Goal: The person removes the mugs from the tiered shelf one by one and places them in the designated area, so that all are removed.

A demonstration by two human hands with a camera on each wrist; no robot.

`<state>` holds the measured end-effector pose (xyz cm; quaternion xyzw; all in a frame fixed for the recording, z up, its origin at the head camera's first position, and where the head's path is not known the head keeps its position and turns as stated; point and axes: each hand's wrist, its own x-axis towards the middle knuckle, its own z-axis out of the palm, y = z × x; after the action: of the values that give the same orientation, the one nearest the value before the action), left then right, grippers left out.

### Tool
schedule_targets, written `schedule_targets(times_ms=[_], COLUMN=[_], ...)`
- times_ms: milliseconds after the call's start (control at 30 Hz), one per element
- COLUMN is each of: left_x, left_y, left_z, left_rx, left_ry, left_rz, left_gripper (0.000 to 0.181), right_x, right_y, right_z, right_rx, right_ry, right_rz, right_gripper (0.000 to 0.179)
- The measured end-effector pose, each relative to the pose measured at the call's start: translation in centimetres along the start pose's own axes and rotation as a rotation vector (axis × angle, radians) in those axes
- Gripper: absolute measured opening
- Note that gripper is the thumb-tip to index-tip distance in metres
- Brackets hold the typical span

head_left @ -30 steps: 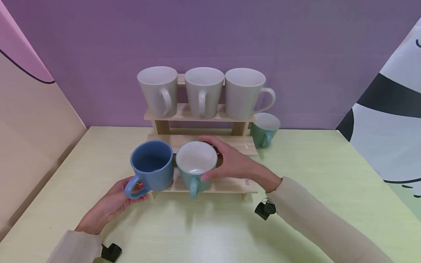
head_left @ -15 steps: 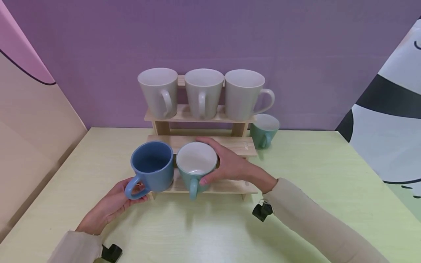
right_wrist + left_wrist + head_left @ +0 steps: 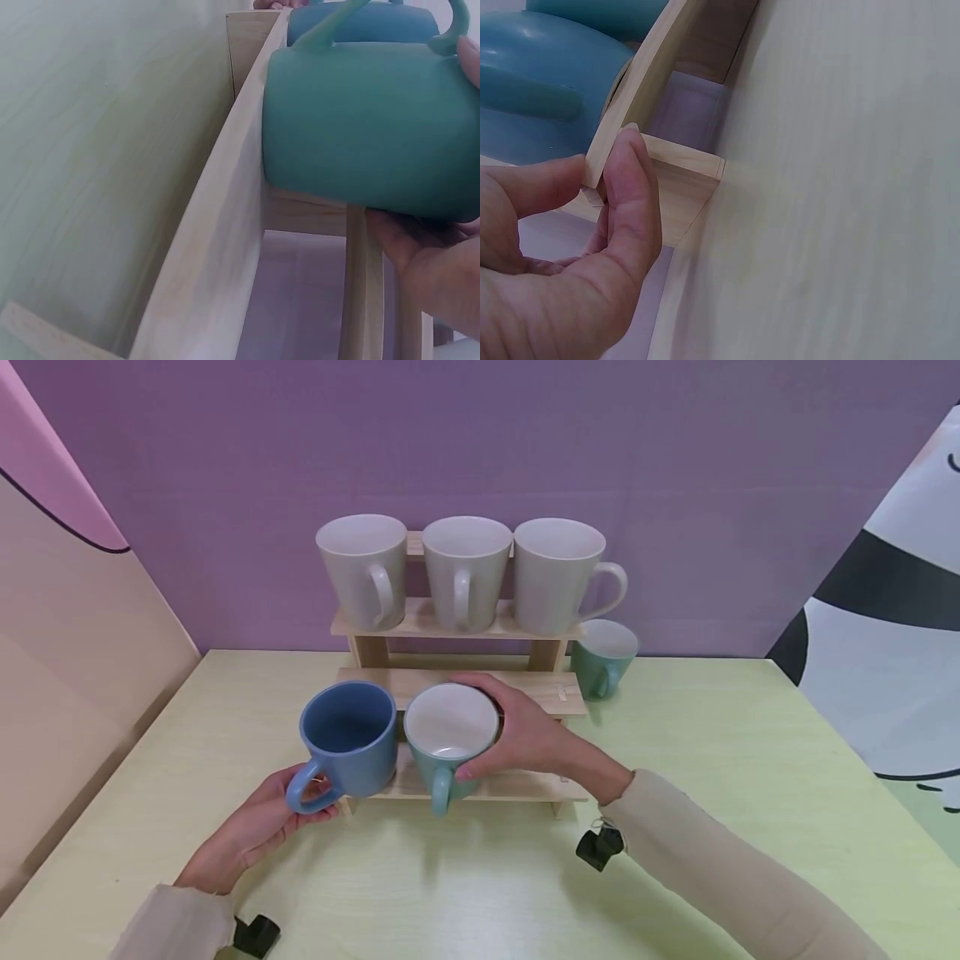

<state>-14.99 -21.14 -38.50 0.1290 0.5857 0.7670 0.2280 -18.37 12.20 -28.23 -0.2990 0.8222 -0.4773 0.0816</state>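
My left hand pinches the front left end of the lowest board of a tiered wooden rack between thumb and fingers, as the left wrist view shows up close. Just above that hand, a blue mug stands on this board, its handle pointing front left. To its right is a green mug with a white inside, upright on the same board, handle toward the front. My right hand grips this green mug around its right side, thumb in front and fingers behind. In the right wrist view, its fingers lie against the mug wall.
Three white mugs line the rack's upper board. A second green mug stands on the table behind the rack's right end. A purple wall closes off the back, with a pale panel at the left.
My right wrist has shifted slightly left, while the hand keeps its grip on the green mug. The left hand and the mugs stay in place.
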Motion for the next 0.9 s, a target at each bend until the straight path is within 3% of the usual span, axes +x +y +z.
schedule_targets(times_ms=[133, 467, 700, 900], left_x=[0.1, 0.3, 0.3, 0.3], left_y=[0.0, 0.3, 0.1, 0.0], left_z=[0.0, 0.0, -0.2, -0.3], left_rx=[0.002, 0.064, 0.030, 0.006], left_ry=[-0.003, 0.063, -0.014, -0.011], left_rz=[0.000, -0.040, 0.018, -0.001], left_gripper=[0.019, 0.019, 0.020, 0.019], right_x=[-0.4, -1.2, -2.0, -2.6], right_y=[-0.1, 0.0, -0.2, -0.3], right_z=[-0.1, -0.6, -0.9, -1.2], right_rx=[-0.008, 0.013, -0.021, -0.045], right_ry=[0.023, 0.025, 0.045, 0.068], right_rz=[0.002, 0.026, 0.050, 0.023], right_gripper=[0.094, 0.096, 0.094, 0.093])
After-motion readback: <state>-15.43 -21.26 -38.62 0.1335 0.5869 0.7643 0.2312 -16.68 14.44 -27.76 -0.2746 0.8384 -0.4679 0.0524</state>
